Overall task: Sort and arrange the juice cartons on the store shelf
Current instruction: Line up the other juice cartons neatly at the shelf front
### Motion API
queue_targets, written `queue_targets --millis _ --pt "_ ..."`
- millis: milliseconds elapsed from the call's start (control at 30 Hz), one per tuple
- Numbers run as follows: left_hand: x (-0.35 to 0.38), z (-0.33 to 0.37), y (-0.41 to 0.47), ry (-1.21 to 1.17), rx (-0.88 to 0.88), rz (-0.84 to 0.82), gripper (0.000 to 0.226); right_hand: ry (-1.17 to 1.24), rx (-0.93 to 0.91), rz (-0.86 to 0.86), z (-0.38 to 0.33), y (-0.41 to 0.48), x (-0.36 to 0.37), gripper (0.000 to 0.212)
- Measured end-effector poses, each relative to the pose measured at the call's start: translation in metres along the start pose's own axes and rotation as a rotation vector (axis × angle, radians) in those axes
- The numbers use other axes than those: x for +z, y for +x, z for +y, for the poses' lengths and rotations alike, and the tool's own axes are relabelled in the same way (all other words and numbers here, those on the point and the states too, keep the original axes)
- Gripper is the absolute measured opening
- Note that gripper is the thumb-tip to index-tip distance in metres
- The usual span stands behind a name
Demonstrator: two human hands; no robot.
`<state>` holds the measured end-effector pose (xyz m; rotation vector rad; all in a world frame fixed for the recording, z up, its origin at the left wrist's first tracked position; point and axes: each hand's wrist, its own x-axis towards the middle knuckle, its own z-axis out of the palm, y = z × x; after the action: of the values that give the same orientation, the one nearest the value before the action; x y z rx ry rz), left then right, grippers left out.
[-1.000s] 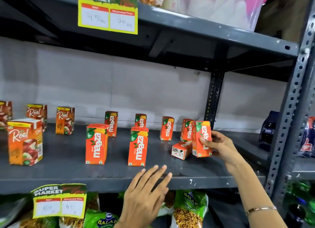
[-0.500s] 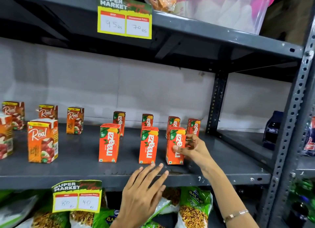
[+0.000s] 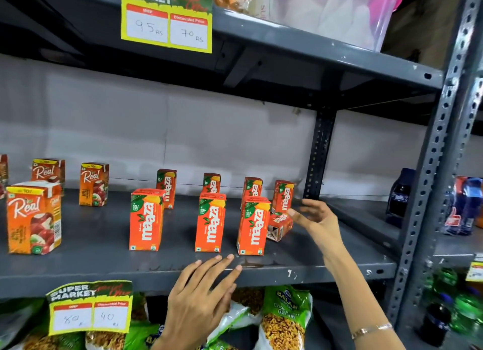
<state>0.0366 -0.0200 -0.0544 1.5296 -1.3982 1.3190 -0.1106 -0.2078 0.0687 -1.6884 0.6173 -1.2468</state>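
Both hands empty, fingers spread.
Right hand [image 3: 315,217] just right of tipped carton [image 3: 279,225]; left hand [image 3: 201,294] rests on grey shelf [image 3: 91,260] front edge. Three upright Maaza cartons [image 3: 210,223] near, four far; white wall behind.

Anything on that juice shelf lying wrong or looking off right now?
Yes: one small orange carton lies tipped on its side behind the rightmost front carton, while the others stand upright. The right hand is open beside it.

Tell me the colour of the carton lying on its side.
Orange-red, like the upright ones; the tipped Maaza carton shows in the head view.
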Motion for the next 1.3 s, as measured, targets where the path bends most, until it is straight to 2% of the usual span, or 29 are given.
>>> queue_targets --millis 67,167,233,300,400,467,600,800,933,1067,1300 --pt "0.001 0.001 0.001 0.004 -0.007 0.022 0.029 -0.118 0.121 0.027 0.011 0.011 -0.005 0.061" --pt "0.003 0.003 0.0 0.001 -0.009 0.03 0.028 -0.249 0.307 -0.112 0.023 0.021 -0.001 0.099" --pt "0.003 0.002 0.0 -0.003 -0.011 0.025 0.028 -0.297 0.366 -0.175 0.023 0.026 0.007 0.112" --pt "0.004 0.003 0.0 -0.006 -0.015 0.023 0.029 -0.331 0.395 -0.248 0.022 0.029 0.011 0.1" --pt "0.005 0.003 0.0 -0.004 -0.022 0.024 0.028 -0.327 0.409 -0.296 0.021 0.033 0.013 0.059" --pt "0.006 0.004 0.0 0.002 -0.023 0.027 0.028 -0.249 0.4 -0.282 0.024 0.036 0.01 0.051" --pt "0.006 0.004 -0.001 0.001 -0.029 0.032 0.028 -0.083 0.334 -0.314 0.019 0.036 0.007 0.08" --pt "0.007 0.004 -0.003 -0.01 -0.045 0.017 0.028 0.085 0.14 -0.283 0.018 0.026 0.005 0.097" --pt "0.004 0.003 -0.003 -0.018 -0.048 -0.002 0.029 0.049 -0.038 -0.249 0.017 0.015 -0.003 0.097" --pt "0.003 0.004 -0.002 -0.036 -0.053 -0.005 0.029 0.066 -0.169 -0.314 0.02 0.003 -0.019 0.098" --pt "-0.002 0.007 0.0 -0.063 -0.092 -0.058 0.029 0.032 -0.205 -0.447 0.019 -0.005 -0.03 0.096"
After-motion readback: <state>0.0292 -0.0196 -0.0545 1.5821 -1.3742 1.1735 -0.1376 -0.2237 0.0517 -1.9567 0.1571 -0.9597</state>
